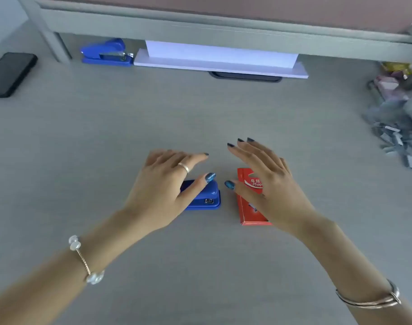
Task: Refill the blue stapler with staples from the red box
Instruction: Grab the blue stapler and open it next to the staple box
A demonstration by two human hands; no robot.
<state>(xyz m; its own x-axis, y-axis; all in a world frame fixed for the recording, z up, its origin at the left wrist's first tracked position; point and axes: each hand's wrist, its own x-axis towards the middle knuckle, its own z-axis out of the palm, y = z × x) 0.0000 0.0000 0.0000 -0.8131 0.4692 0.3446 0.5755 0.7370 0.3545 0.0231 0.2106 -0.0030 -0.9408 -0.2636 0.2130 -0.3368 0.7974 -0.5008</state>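
A: What is on the desk [200, 118] in front of you?

B: Two staplers, one red box, one phone, one stack of paper and one loose heap of staples. The stapler [206, 198] you are to refill sits near the middle of the grey desk, closed and flat. The box [247, 207] lies just beside it, at its 3 o'clock, apart from it by a narrow strip of desk.

A: Where are your hands?

B: Both are over the desk, palms down. Your left hand [162, 184] covers the left part of the stapler, fingers spread, thumb resting along its blue top. It grips nothing. Your right hand [263, 179] hovers above the box, fingers spread and pointing to 11 o'clock, thumb reaching towards the stapler. I cannot tell whether the palm touches the box. It pinches nothing either.

A: And the rest?

B: The spare stapler [105, 52], also blue, stands far off at 11 o'clock, under a grey shelf [223, 26]. The paper [220, 58] lies just to the right of it, at 12 o'clock. The phone [10, 73] is black, at 10 o'clock by the edge. The staple heap [397, 141] is at 2 o'clock, blurred.

A: Anything worn?

B: One ring on your left hand, one beaded bracelet on that wrist, one metal bangle on your right.
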